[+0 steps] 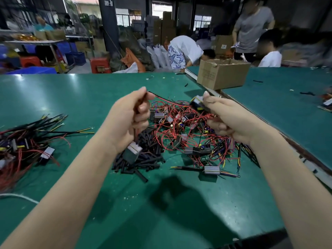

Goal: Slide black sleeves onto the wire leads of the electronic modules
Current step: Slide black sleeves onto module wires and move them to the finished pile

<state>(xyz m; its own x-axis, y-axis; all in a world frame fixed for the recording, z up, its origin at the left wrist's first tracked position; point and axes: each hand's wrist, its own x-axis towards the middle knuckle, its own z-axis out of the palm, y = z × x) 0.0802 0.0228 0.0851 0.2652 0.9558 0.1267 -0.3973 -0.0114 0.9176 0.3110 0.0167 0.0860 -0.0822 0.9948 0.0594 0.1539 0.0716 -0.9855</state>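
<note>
Two modules in hand at once: left hand (133, 114) curled round a bundle of leads (136, 131), with one module (132, 153) dangling below the fist and a thin black sleeve or wire end (150, 92) poking out above the fingertips; right hand (221, 115) pinching a second module (197, 103) between thumb and forefinger, the other fingers clenched, perhaps round more wire, though blur hides that. Between the two hands, one red lead (170, 101) stretched fairly taut. Directly under the left fist, the loose sleeves (143, 155) heaped on the green table (179, 212); under and beside the right fingers, the tangle (188, 128) of unsleeved modules; well out to the left of the left hand, a pile (27, 141) apparently already sleeved. Best done by keeping the lead straight and tensioned, gathering the wire ends together into one tight tip before feeding, then pushing the sleeve along toward the module body rather than tugging the wires. Worth freeing the held lead from the tangle first, to avoid dragging neighbours up.
</note>
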